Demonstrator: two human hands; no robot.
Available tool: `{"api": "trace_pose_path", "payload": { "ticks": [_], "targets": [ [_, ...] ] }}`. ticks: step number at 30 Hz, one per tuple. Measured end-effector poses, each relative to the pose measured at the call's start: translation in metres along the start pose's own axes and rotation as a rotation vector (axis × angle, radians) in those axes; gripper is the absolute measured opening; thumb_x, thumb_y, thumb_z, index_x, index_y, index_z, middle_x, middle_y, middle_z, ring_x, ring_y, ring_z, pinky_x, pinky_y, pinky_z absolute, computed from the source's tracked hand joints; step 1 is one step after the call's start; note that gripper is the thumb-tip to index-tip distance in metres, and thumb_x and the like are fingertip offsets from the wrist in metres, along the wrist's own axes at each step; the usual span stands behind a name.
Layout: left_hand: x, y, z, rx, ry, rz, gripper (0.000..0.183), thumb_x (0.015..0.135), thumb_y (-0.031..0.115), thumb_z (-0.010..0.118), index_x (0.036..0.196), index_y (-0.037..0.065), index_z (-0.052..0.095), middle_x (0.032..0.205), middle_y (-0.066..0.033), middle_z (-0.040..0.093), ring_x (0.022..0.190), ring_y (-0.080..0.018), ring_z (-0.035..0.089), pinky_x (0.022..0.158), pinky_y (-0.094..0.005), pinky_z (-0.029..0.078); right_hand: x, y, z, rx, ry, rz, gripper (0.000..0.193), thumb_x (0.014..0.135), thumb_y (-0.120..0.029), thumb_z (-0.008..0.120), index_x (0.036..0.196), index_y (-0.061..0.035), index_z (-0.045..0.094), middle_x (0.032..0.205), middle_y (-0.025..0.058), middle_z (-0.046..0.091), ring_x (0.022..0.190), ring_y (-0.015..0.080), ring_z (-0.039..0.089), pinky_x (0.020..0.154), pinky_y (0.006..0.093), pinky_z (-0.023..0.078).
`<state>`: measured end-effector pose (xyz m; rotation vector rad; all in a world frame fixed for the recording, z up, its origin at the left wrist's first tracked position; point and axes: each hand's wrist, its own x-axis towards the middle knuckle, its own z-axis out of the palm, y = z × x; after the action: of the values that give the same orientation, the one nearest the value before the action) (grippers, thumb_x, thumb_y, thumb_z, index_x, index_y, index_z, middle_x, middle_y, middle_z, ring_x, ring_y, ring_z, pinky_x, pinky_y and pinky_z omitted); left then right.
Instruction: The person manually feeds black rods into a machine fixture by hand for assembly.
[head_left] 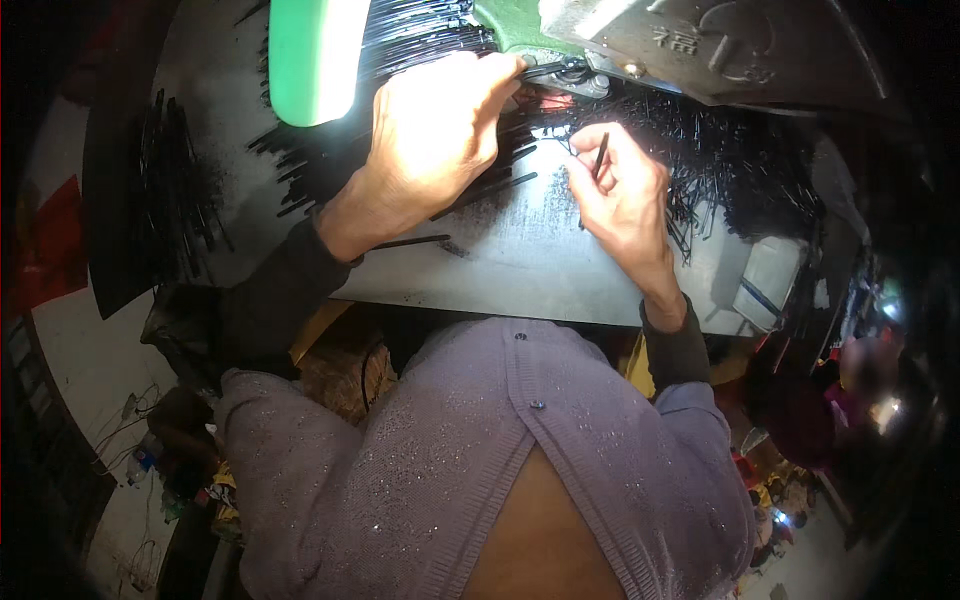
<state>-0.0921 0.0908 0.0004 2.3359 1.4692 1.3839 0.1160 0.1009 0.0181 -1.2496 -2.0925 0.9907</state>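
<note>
My left hand [430, 130] is closed in a pinch beside the metal work point [585, 82] of a machine. At its fingertips a thin black strip [540, 70] reaches toward that metal part. Lower and to the right, my right hand [625, 195] has its fingers curled round another short black strip [601, 158], which stands up between thumb and fingers. Loose black strips [310, 165] lie under and beside my left wrist. A tangled heap of black pieces [745, 165] lies to the right of my right hand.
The grey machine body [720, 45] overhangs the far right of the metal worktable [480, 285]. A bright green-edged lamp [292, 65] hangs at the upper left. More black strips [170, 185] lie far left. A small whitish box [770, 280] sits at the table's right edge.
</note>
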Motion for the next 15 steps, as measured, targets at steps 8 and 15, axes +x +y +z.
{"api": "trace_pose_path", "payload": {
  "ticks": [8, 15],
  "targets": [
    [-0.01, 0.01, 0.006, -0.039, -0.001, -0.219, 0.018, 0.08, 0.005, 0.061, 0.098, 0.004, 0.064, 0.072, -0.0125, 0.06, 0.062, -0.0267, 0.06, 0.057, -0.0333, 0.047, 0.018, -0.008, 0.004, 0.452, 0.07, 0.128, 0.012, 0.087, -0.006, 0.06, 0.095, 0.0026, 0.062, 0.07, 0.0007, 0.059, 0.058, 0.0022, 0.051, 0.051, 0.0162, 0.04],
    [-0.012, 0.008, 0.008, -0.075, 0.038, -0.234, 0.017, 0.08, 0.005, 0.061, 0.097, 0.003, 0.064, 0.074, -0.0129, 0.061, 0.065, -0.0278, 0.061, 0.06, -0.0331, 0.048, 0.024, -0.005, 0.011, 0.528, 0.099, 0.13, 0.01, 0.087, -0.006, 0.06, 0.091, 0.0025, 0.063, 0.07, 0.002, 0.061, 0.062, 0.0053, 0.058, 0.055, 0.0192, 0.046]
  ]
}}
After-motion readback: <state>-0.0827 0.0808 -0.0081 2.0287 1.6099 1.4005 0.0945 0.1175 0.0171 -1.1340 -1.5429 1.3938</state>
